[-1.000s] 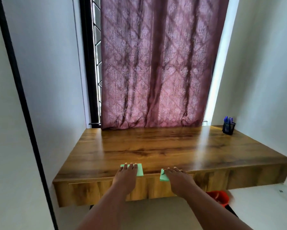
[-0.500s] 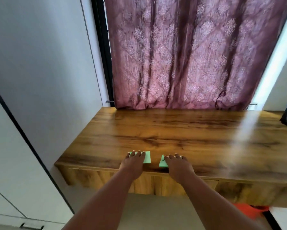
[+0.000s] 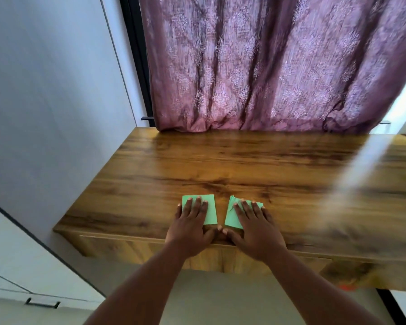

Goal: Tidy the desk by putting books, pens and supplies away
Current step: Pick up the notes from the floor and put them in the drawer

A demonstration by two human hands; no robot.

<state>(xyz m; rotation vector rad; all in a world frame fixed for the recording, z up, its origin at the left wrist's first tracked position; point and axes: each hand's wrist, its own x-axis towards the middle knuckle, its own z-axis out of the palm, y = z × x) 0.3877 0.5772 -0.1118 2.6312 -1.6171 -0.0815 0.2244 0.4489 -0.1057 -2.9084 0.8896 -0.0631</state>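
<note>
**Two green pads under flat hands at the tabletop's near edge**

Seen from the head camera, both hands lie flat, fingers straight, each pressing on a green paper pad and gripping nothing. The left hand (image 3: 190, 227) covers the near-left part of the left green pad (image 3: 210, 211), which looks square and tidy. The right hand (image 3: 255, 231) presses on the right green pad (image 3: 231, 219), whose far corner at about 11 o'clock looks fanned or ruffled. Both pads sit near the front edge of the wooden tabletop (image 3: 244, 160), just apart from each other.

To do this step well, I would square the loose sheets first, slide one pad onto the other, then lift them as a single stack so nothing slips off the edge.

No open container shows here. A drawer front (image 3: 131, 249) runs under the tabletop, closed; its contents are hidden. A curtain (image 3: 267, 62) hangs at 12 o'clock.
</note>
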